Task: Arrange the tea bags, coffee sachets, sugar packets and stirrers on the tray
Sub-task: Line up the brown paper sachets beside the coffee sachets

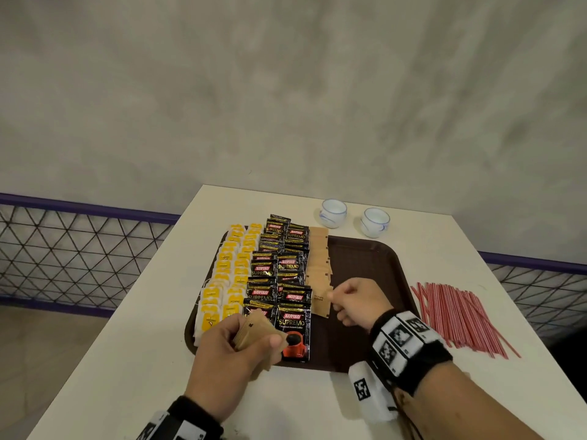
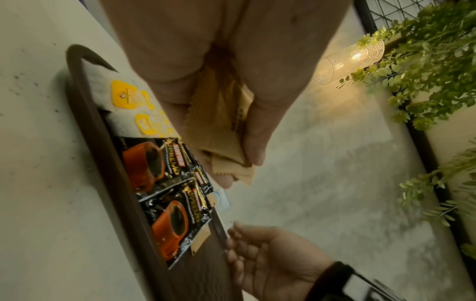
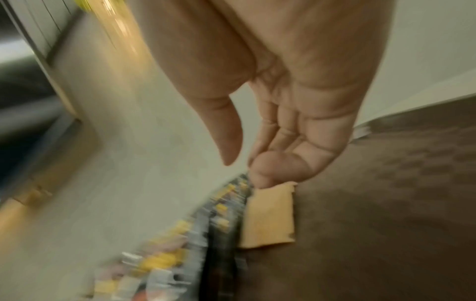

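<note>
On the brown tray [image 1: 374,268] lie two columns of yellow-tagged tea bags [image 1: 228,274], two columns of black coffee sachets [image 1: 279,268] and one column of brown sugar packets [image 1: 319,252]. My left hand [image 1: 235,341] grips a stack of sugar packets [image 1: 254,333] above the tray's near left part, also shown in the left wrist view as the stack [image 2: 221,126]. My right hand [image 1: 341,301] hovers with loosely curled fingers at the nearest laid sugar packet [image 1: 320,302], its fingertips [image 3: 260,175] at that packet's [image 3: 270,215] corner, holding nothing. Red-and-white stirrers [image 1: 460,315] lie on the table to the right of the tray.
Two white cups [image 1: 333,212] [image 1: 374,221] stand behind the tray on the white table [image 1: 133,360]. The tray's right half is bare. A wire fence with a purple rail [image 1: 79,206] runs behind the table. A glass lamp [image 2: 350,61] and green foliage [image 2: 425,61] appear in the left wrist view.
</note>
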Demonstrator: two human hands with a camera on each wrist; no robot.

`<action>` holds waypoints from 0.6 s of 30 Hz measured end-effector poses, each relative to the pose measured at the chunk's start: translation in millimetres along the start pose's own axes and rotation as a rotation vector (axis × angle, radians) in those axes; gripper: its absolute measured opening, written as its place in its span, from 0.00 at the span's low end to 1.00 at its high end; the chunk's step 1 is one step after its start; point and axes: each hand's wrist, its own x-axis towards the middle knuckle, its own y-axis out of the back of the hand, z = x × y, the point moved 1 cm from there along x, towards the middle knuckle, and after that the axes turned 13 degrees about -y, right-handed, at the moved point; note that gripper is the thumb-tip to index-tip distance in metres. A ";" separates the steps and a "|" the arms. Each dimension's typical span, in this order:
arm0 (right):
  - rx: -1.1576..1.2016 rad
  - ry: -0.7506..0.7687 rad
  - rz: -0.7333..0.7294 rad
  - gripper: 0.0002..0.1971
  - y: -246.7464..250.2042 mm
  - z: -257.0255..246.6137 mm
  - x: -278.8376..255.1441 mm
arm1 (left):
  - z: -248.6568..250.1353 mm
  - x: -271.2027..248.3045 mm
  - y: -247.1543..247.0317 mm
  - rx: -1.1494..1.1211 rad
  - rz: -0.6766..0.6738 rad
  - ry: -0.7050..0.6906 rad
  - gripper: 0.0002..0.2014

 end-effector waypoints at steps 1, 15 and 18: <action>0.048 0.068 -0.105 0.04 3.1 -1.1 -21.2 | 0.1 0.9 -2.8 -0.007 -0.008 -0.001 0.14; 0.212 0.238 -0.440 0.07 8.7 31.5 -93.3 | 1.1 -1.3 -28.6 -0.179 -0.124 0.062 0.21; 0.330 0.115 -0.362 0.05 16.7 32.4 -79.3 | 0.6 0.8 -20.1 -0.136 -0.102 0.073 0.11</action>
